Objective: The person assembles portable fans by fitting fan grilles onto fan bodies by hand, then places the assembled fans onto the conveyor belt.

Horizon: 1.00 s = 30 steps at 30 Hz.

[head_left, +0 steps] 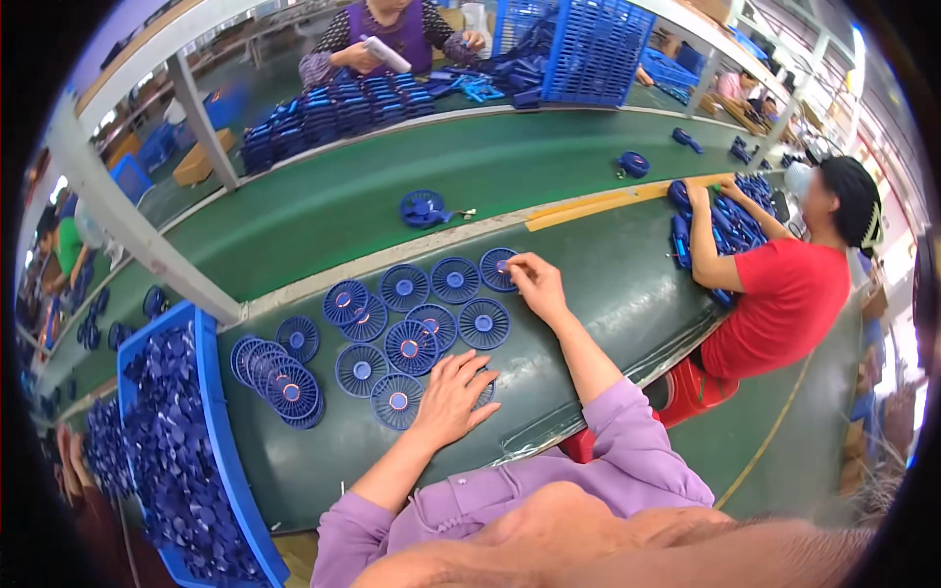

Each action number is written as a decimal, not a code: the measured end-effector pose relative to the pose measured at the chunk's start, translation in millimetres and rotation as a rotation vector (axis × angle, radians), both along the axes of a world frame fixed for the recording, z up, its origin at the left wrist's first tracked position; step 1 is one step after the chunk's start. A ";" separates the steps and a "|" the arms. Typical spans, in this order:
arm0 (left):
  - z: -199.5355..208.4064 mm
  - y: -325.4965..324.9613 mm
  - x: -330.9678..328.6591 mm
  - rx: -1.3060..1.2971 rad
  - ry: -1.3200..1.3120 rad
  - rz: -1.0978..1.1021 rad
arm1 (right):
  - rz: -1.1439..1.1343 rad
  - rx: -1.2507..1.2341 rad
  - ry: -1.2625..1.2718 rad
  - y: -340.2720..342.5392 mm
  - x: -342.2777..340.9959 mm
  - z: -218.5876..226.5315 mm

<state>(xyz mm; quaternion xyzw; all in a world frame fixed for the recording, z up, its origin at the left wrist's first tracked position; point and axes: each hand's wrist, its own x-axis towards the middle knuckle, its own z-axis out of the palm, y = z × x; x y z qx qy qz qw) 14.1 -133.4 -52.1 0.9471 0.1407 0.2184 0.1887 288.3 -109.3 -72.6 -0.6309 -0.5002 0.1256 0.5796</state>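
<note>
Round blue fan grilles with spokes lie across the green work table, some with a copper-coloured ring at the hub, such as the grille [398, 401] beside my left hand [453, 400]. That hand lies open, palm down, its fingers spread partly over another grille [482, 390]. My right hand [537, 284] is at the far right grille [499, 269], thumb and fingertips pinched together at its hub. What they hold, if anything, is too small to make out. At the left, several grilles overlap in a fanned stack [292, 391].
A blue crate [210, 392] full of small blue plastic parts stands at my left. Beyond the table runs a green conveyor [343, 216] carrying a blue fan piece [423, 209]. To my right a person in red [784, 294] handles blue parts. A metal post [147, 211] rises at the far left.
</note>
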 end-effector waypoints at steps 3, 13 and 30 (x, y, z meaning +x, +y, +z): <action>-2.2 0.6 -2.5 -0.010 0.001 -0.006 | -0.089 0.042 -0.397 -7.0 -1.5 21.0; -4.8 1.8 -2.9 -0.002 -0.020 -0.005 | -0.027 -0.256 -0.623 -1.8 0.4 4.8; -13.2 2.9 3.4 -0.020 -0.077 -0.052 | -0.150 -0.351 -0.687 167.9 2.5 20.1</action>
